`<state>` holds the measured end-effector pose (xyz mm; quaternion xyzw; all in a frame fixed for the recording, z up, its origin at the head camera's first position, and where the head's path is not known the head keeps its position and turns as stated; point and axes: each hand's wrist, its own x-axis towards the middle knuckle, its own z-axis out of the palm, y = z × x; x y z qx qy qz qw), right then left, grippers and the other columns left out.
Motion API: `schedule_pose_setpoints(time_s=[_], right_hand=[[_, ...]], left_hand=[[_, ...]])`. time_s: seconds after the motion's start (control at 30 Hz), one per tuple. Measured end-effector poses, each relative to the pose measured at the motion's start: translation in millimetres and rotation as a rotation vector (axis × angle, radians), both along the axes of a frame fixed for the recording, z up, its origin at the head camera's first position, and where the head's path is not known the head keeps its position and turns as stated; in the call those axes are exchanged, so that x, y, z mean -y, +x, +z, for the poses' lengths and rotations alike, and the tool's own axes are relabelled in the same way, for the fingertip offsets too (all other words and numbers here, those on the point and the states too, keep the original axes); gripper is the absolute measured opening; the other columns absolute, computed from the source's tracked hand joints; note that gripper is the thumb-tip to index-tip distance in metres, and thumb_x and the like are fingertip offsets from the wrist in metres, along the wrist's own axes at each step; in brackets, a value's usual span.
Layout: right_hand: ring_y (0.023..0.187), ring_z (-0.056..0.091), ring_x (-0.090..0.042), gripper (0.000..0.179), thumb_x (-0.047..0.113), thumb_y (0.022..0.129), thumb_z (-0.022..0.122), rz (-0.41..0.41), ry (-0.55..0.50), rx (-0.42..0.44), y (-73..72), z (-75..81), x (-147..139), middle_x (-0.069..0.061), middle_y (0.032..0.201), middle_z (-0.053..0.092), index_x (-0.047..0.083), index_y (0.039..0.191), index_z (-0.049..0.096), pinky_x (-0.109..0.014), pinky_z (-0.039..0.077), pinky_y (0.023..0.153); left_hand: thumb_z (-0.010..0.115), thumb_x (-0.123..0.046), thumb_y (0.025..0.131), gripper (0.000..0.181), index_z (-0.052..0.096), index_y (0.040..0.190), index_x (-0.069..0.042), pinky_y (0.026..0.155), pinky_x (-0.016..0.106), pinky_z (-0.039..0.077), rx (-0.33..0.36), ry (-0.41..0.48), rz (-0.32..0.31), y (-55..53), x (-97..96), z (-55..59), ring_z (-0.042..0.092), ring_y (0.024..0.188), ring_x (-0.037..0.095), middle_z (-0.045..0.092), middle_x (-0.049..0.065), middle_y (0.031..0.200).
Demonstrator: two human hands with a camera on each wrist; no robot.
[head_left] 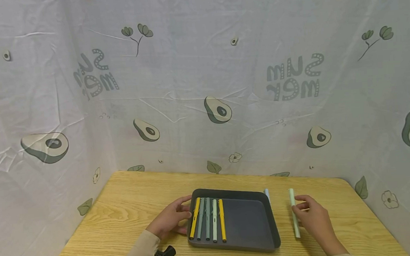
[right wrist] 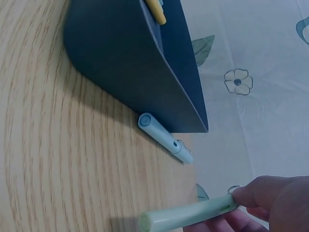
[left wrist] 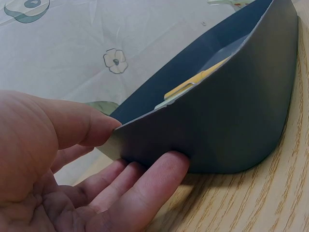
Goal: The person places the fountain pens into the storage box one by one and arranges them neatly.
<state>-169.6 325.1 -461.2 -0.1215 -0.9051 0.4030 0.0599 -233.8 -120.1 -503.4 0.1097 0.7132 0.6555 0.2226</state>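
Observation:
A dark grey tray (head_left: 250,248) sits on the wooden table with several capped pens lying side by side in its left part. My left hand (head_left: 172,217) holds the tray's left side; in the left wrist view its thumb (left wrist: 99,130) is at the rim and the fingers bear on the outer wall. To the right of the tray, my right hand (head_left: 313,217) pinches a pale green pen (head_left: 294,217) between thumb and fingers. A light blue pen (right wrist: 164,137) lies on the table close against the tray's right outer side, partly hidden by the tray in the head view.
Inside the tray are yellow pens (head_left: 222,222), teal-grey pens (head_left: 208,219) and a pale pen (head_left: 214,222). The wooden table (head_left: 138,196) ends at a hanging whitish cloth (head_left: 186,66) with avocado prints, behind and on both sides.

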Motion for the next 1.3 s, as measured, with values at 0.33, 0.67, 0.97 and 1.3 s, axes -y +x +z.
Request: schedule_pose_setpoints(time_s=[0.33, 0.67, 0.97, 1.3], right_hand=[[0.09, 0.071, -0.03, 0.043, 0.011, 0.101, 0.065, 0.001, -0.036, -0.02, 0.2, 7.3, 9.8, -0.022, 0.108, 0.067, -0.004, 0.14, 0.054, -0.034, 0.064, 0.063], [0.089, 0.072, -0.029, 0.042, 0.009, 0.1, 0.066, 0.015, -0.045, -0.036, -0.2, 8.8, 16.3, -0.022, 0.108, 0.068, -0.005, 0.138, 0.056, -0.033, 0.064, 0.063], [0.088, 0.071, -0.026, 0.041, 0.01, 0.099, 0.067, 0.051, -0.058, -0.081, -0.1, 17.9, 40.1, -0.019, 0.106, 0.068, -0.003, 0.137, 0.059, -0.032, 0.064, 0.063], [0.084, 0.072, -0.025, 0.037, 0.009, 0.099, 0.068, 0.082, -0.15, -0.089, -8.8, 20.1, 83.6, -0.018, 0.104, 0.07, -0.004, 0.133, 0.062, -0.036, 0.064, 0.062]], left_hand=[[0.062, -0.005, 0.102, 0.065, 0.038, 0.161, -0.014, 0.069, 0.048, 0.064, 0.007, 0.002, -0.002, -0.4, -0.4, 0.1, 0.064, 0.112, 0.03, 0.056, 0.022, 0.138], [0.062, -0.006, 0.102, 0.064, 0.039, 0.16, -0.016, 0.07, 0.048, 0.064, 0.005, 0.005, -0.002, -2.1, 0.5, -1.4, 0.064, 0.113, 0.031, 0.056, 0.022, 0.139], [0.062, -0.006, 0.101, 0.064, 0.039, 0.16, -0.016, 0.07, 0.047, 0.064, 0.004, -0.01, 0.006, -1.6, 1.3, -1.6, 0.064, 0.113, 0.03, 0.055, 0.022, 0.139], [0.062, -0.005, 0.101, 0.064, 0.039, 0.16, -0.016, 0.071, 0.047, 0.064, 0.002, 0.0, 0.0, -2.2, 1.1, -1.1, 0.065, 0.111, 0.029, 0.056, 0.022, 0.138]])
